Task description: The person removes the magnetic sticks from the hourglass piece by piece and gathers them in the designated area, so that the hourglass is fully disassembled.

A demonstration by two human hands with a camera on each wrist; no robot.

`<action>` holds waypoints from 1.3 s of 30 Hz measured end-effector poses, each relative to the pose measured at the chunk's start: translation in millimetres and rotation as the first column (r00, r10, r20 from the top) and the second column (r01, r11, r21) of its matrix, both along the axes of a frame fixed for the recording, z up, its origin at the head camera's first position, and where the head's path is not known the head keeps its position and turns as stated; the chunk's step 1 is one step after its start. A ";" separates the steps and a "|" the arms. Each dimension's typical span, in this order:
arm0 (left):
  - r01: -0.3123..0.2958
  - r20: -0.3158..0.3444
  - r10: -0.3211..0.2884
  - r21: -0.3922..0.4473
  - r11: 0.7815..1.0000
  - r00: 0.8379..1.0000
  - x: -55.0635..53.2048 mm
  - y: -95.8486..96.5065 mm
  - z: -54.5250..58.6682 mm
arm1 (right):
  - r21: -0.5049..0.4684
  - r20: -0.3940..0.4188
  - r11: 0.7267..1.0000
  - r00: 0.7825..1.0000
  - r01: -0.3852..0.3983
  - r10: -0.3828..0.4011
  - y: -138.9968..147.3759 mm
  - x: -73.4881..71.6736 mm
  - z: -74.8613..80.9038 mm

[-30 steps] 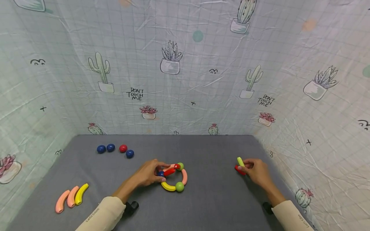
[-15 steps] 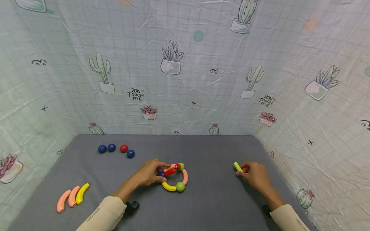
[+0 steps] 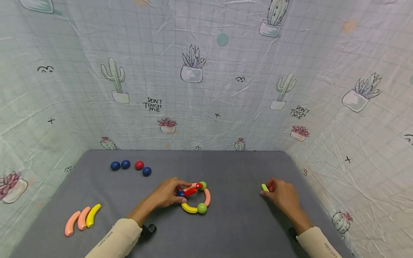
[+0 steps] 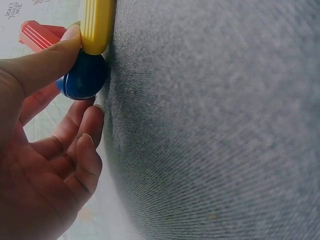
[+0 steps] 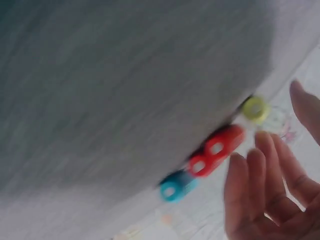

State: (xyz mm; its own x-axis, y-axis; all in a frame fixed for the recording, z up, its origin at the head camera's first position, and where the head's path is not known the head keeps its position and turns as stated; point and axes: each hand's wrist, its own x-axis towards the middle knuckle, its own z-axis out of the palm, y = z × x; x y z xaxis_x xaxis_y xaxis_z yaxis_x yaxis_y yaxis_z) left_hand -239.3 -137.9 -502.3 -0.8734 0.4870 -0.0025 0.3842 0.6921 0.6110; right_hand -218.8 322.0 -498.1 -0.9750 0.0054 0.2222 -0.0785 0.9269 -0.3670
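Note:
In the head view my left hand (image 3: 169,192) pinches a blue ball (image 3: 180,194) on the left of a small ring of toy rods and balls. The left wrist view shows thumb and finger on the blue ball (image 4: 84,77), which touches a yellow curved rod (image 4: 97,25); a red rod (image 4: 42,36) is behind. Pink rods (image 3: 207,197) and two green balls (image 3: 202,208) complete the visible ring. My right hand (image 3: 284,193) is beside a yellow-green rod (image 3: 264,187). In the blurred right wrist view its fingers are spread from the thumb, near the yellow-green rod (image 5: 255,109).
Red rods (image 5: 217,149) and a light-blue rod (image 5: 175,186) lie beside the yellow-green one. Blue balls (image 3: 115,166) and a red ball (image 3: 139,165) rest at the back left of the grey table (image 3: 232,229). Pink and yellow curved rods (image 3: 93,215) lie front left.
The right hand has shifted a little left; the red piece at its fingertips has gone from view, and less of the yellow-green rod shows. The left hand stays on the ring.

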 end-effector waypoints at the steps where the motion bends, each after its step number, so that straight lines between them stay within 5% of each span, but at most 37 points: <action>1: -0.001 0.001 0.001 0.000 1.000 1.000 0.1 0.1 -0.2 | -0.004 -0.031 1.000 0.999 -0.018 0.017 -4.5 -0.3 0.3; 8: -0.013 0.005 0.013 0.002 1.000 1.000 0.8 0.8 -0.6 | -0.149 -0.148 0.963 0.968 -0.224 0.202 -58.6 -3.8 1.8; 20: 0.004 -0.016 -0.003 0.017 1.000 1.000 0.2 1.6 -1.0 | -0.197 -0.066 0.888 0.910 -0.415 0.410 -166.5 -6.3 3.3; 27: 0.006 -0.033 -0.006 0.007 1.000 0.999 1.6 1.9 -2.5 | -0.106 -0.037 0.903 0.909 -0.416 0.414 -199.8 -15.9 1.2; 39: 0.014 -0.043 -0.013 0.021 1.000 0.999 3.9 0.7 -3.0 | -0.077 -0.063 0.911 0.914 -0.405 0.401 -211.6 -24.1 -1.5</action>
State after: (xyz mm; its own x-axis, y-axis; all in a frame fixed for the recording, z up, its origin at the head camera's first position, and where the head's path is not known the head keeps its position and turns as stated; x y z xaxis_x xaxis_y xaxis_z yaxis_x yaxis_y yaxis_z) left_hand -235.4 -137.2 -505.3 -0.8660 0.4980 0.0449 0.4190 0.6738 0.6086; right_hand -242.9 110.4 -499.5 -0.8873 -0.3648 0.2822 -0.4570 0.7776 -0.4318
